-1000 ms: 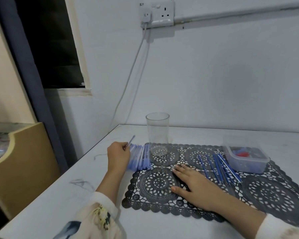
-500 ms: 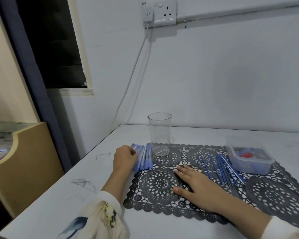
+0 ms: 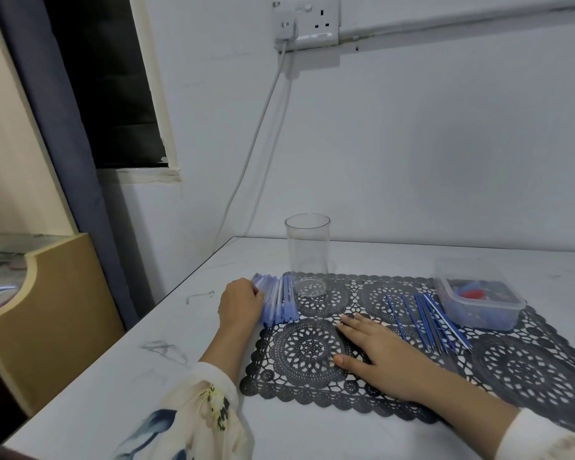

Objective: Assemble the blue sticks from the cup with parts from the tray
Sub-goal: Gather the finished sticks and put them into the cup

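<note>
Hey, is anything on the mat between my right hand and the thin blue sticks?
Nothing visible. Only bare black mat lies between the right hand and the blue sticks, which lie just to its right.

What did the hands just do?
The left hand, which held one stick up, came down onto the row of pale blue sticks; whether it grips any now is hidden. The right hand stayed flat on the mat; cup, thin sticks and tray stayed.
</note>
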`<state>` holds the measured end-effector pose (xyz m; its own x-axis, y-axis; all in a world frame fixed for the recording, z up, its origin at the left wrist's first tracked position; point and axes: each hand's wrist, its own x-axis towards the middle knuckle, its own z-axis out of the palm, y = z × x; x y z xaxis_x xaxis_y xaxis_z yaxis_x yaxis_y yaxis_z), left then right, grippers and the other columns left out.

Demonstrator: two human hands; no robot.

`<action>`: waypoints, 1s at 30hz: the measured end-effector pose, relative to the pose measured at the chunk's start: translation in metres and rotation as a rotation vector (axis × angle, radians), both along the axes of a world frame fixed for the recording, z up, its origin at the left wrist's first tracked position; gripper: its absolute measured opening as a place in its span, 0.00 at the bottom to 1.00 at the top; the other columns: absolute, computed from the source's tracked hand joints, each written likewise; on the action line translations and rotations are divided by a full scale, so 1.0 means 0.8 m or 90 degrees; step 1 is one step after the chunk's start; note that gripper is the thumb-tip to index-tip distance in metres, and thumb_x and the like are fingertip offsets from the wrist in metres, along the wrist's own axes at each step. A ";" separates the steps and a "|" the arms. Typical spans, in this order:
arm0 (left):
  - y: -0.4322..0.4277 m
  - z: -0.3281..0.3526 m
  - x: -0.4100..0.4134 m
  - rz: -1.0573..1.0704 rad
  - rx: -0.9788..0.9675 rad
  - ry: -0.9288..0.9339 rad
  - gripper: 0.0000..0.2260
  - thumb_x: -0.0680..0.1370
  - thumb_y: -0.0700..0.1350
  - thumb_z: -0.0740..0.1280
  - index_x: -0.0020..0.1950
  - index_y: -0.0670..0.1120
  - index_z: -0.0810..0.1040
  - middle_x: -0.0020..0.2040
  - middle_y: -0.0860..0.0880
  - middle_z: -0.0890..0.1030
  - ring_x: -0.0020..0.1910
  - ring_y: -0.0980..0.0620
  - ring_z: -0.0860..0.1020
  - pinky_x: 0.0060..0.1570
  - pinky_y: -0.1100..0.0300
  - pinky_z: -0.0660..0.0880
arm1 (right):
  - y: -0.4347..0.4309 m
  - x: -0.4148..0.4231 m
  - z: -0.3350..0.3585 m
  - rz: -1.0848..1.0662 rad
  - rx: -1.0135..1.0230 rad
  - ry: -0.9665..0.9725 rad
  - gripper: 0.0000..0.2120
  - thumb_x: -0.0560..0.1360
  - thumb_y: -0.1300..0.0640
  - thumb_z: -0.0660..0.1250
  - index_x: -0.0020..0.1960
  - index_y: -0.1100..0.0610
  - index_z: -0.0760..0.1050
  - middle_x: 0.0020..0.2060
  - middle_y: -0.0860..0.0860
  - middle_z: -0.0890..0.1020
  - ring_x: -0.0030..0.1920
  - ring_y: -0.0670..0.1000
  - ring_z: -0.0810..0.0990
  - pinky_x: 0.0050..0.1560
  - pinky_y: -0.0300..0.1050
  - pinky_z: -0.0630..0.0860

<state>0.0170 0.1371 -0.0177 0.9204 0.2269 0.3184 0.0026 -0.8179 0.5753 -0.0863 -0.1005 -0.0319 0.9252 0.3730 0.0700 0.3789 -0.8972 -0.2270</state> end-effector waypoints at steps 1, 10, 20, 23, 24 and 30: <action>0.000 -0.001 0.000 0.007 0.006 0.010 0.09 0.73 0.39 0.64 0.35 0.40 0.80 0.34 0.44 0.81 0.33 0.47 0.78 0.33 0.55 0.76 | 0.000 -0.001 0.001 -0.001 0.000 -0.002 0.48 0.63 0.24 0.38 0.76 0.50 0.50 0.75 0.43 0.50 0.74 0.44 0.47 0.73 0.42 0.46; -0.001 -0.003 -0.005 -0.009 0.021 0.010 0.10 0.72 0.37 0.62 0.30 0.40 0.75 0.30 0.42 0.77 0.28 0.47 0.72 0.28 0.58 0.68 | 0.000 -0.006 0.005 -0.009 0.064 -0.029 0.31 0.76 0.36 0.53 0.73 0.51 0.61 0.72 0.45 0.62 0.72 0.45 0.57 0.72 0.42 0.53; -0.044 0.022 -0.054 -0.133 -0.015 -0.127 0.12 0.77 0.45 0.65 0.36 0.42 0.80 0.30 0.48 0.78 0.30 0.57 0.72 0.32 0.61 0.67 | -0.043 -0.022 0.047 -0.260 0.264 -0.238 0.09 0.75 0.56 0.66 0.53 0.54 0.81 0.45 0.49 0.84 0.40 0.44 0.77 0.50 0.40 0.75; -0.072 0.027 -0.072 -0.203 -0.045 -0.114 0.08 0.76 0.43 0.65 0.43 0.43 0.83 0.33 0.52 0.80 0.32 0.59 0.75 0.35 0.66 0.68 | -0.068 -0.025 0.054 -0.378 0.306 -0.220 0.10 0.74 0.61 0.65 0.53 0.55 0.81 0.45 0.51 0.84 0.35 0.44 0.78 0.44 0.42 0.78; -0.087 0.029 -0.077 -0.232 -0.051 -0.103 0.08 0.76 0.43 0.65 0.45 0.43 0.83 0.37 0.50 0.82 0.35 0.58 0.76 0.38 0.65 0.70 | -0.080 -0.028 0.056 -0.410 0.295 -0.217 0.10 0.74 0.61 0.65 0.52 0.55 0.82 0.43 0.52 0.84 0.33 0.45 0.77 0.42 0.42 0.77; -0.155 0.026 -0.078 -0.313 -0.014 0.037 0.09 0.75 0.46 0.65 0.44 0.43 0.82 0.43 0.44 0.83 0.41 0.50 0.80 0.46 0.56 0.76 | -0.120 -0.027 0.045 -0.507 0.225 -0.108 0.07 0.71 0.61 0.66 0.43 0.61 0.82 0.47 0.55 0.82 0.39 0.51 0.79 0.41 0.42 0.75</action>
<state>-0.0455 0.0134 0.0027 0.9361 -0.2325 0.2638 -0.3482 -0.7180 0.6027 -0.1077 -0.1962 0.0039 0.8674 -0.4469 0.2188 -0.2746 -0.7966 -0.5385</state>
